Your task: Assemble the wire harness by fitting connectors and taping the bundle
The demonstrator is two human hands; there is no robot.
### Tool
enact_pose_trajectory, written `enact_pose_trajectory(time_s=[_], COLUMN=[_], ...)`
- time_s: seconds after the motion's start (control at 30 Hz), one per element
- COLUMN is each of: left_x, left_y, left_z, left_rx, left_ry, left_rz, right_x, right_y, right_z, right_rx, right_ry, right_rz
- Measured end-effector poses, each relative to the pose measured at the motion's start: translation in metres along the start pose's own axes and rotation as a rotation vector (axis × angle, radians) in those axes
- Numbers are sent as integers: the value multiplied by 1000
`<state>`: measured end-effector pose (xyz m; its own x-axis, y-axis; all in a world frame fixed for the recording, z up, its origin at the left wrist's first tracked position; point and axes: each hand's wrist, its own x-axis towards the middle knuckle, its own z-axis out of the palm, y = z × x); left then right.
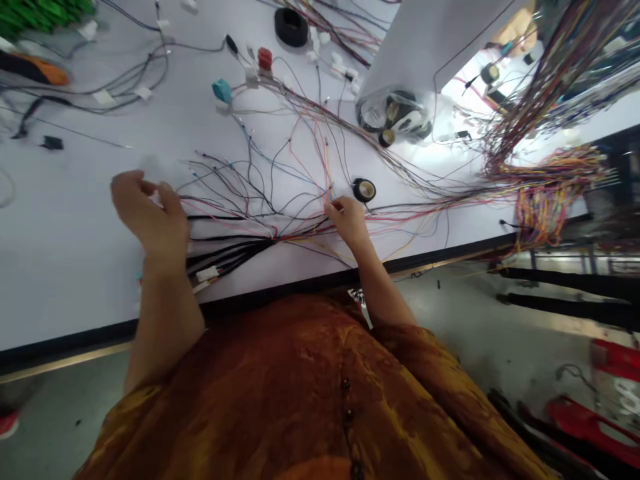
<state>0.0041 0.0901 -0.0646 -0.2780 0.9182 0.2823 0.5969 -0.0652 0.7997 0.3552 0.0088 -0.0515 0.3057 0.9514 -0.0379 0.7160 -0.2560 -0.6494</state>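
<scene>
A wire harness (pixel 300 235) of black, red, yellow and blue wires lies along the table's near side. My right hand (pixel 350 223) is closed over the bundle, thumb and fingertips together on some of its wires; the exact wires are hidden. Left of the harness, my left hand (pixel 153 213) is raised a little, fingers loosely bent and the thumb apart, with nothing visible in it. Loose wire ends (pixel 215 167) fan out just to its right. Thick black sleeved branches (pixel 235 253) run past the left wrist, near a white connector (pixel 207 273). A black tape roll (pixel 364 190) lies beside my right hand.
Further back are a larger black tape roll (pixel 291 27), red (pixel 265 59) and teal (pixel 221 91) connectors, and an orange-handled tool (pixel 50 70). A plastic-wrapped roll (pixel 395 110) stands behind the harness. Tangled wires (pixel 545 173) hang over the table's right end.
</scene>
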Motion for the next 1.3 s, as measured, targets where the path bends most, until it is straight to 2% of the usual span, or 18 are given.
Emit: enact_pose_trajectory(time_s=[0.03,0.07,0.13,0.27,0.43,0.53,0.6,0.63,0.67,0.7,0.73,0.77,0.83,0.9,1.0,1.13,1.23,1.3], left_x=[1,3,5,7,12,16,11,6,-1,-10,-19,-28,-44,-53,-53,-35,-18,-9], left_y=[-4,-8,-13,-15,-10,14,47,68,89,109,128,144,166,175,181,191,197,197], left_z=[2,3,6,7,-4,-16,-19,-15,-8,3,17,33,68,99,132,156,173,186], left_rx=[200,331,452,540,489,366,221,94,-70,-195,-266,-291,-316,-321,-294,-454,-558,-546], left_ry=[2,-55,-147,-171,-207,-104,-2,-37,-151,-341,-529,-646,-756,-886,-961,-984,-904,-797], left_rz=[89,120,108,73,46,62,72,41,-6,-62,-97,-97,-17,25,-39,-355,-564,-630], right_x=[1,1,-2,-22,-46,-51,-52,-52,-53,-54,-54,-55,-57,-59,-60,-59,-58,-58], right_y=[-2,-6,-11,-2,22,28,30,31,31,32,32,32,31,30,31,33,34,33], right_z=[1,2,3,-3,-1,6,10,11,12,13,13,14,14,14,12,14,16,17], right_rx=[-55,-95,-113,17,172,242,288,314,342,370,398,423,462,475,453,443,450,452], right_ry=[-21,-35,-46,-24,-15,28,46,51,57,62,68,76,92,94,86,108,108,98], right_rz=[17,28,19,-59,-29,-64,-92,-98,-98,-92,-81,-68,-50,-50,-91,-148,-125,-93])
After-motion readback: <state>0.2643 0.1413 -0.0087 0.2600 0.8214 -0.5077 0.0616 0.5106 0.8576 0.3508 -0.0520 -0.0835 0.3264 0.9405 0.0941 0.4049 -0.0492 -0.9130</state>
